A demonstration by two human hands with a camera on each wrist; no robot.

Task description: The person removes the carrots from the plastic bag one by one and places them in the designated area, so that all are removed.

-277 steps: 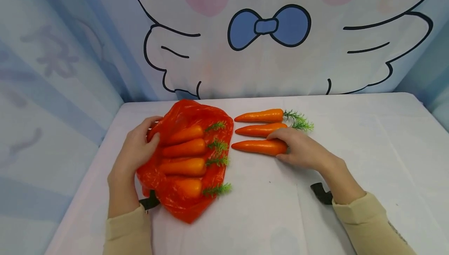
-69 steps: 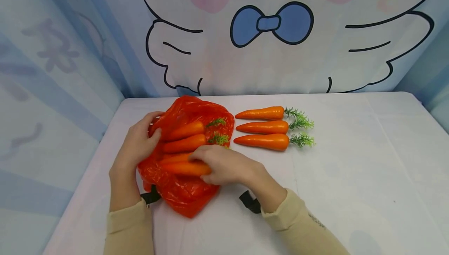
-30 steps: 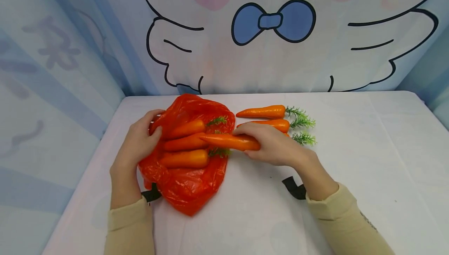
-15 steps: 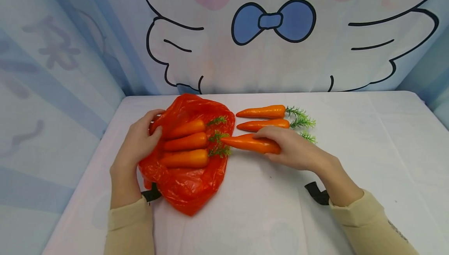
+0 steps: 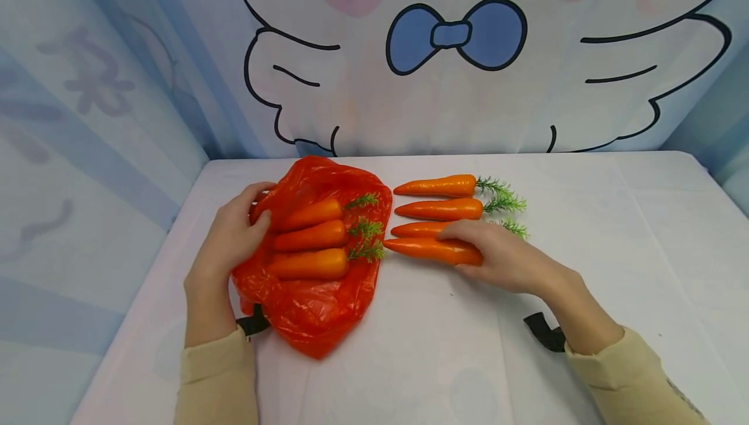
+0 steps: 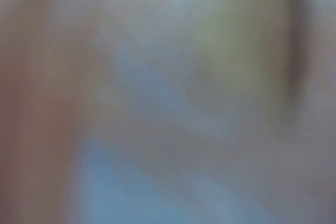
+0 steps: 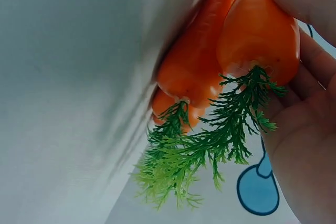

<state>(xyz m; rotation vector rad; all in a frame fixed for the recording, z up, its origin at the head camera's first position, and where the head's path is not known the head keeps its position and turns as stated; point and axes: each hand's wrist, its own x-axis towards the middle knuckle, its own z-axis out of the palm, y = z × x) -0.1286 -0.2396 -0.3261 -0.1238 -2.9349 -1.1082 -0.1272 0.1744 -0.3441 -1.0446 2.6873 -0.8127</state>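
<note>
My right hand [image 5: 509,259] holds a carrot [image 5: 430,249] by its thick end, thumb on one side and fingers on the other. In the right wrist view, the green top of this carrot [image 7: 260,35] hangs free below the palm. Just beyond it lies another carrot [image 5: 415,229], partly covered by my fingers. Two more, an upper carrot [image 5: 439,186] and a lower carrot [image 5: 441,208], complete the row. My left hand [image 5: 228,236] grips the left side of a red plastic bag [image 5: 328,327], on which three carrots [image 5: 313,236] lie with leafy tops pointing right. The left wrist view is blurred.
A white cloth covers the table [image 5: 409,360]. Behind it hangs a curtain [image 5: 351,100] printed with a cartoon figure and a blue bow tie [image 5: 450,36]. A pale blue curtain [image 5: 105,217] borders the left side. Dark straps [image 5: 544,332] show near the wrists.
My right hand has carried a carrot from the red bag rightward, down beside the row of three. Earlier it released the third carrot there. The left hand has stayed on the bag.
</note>
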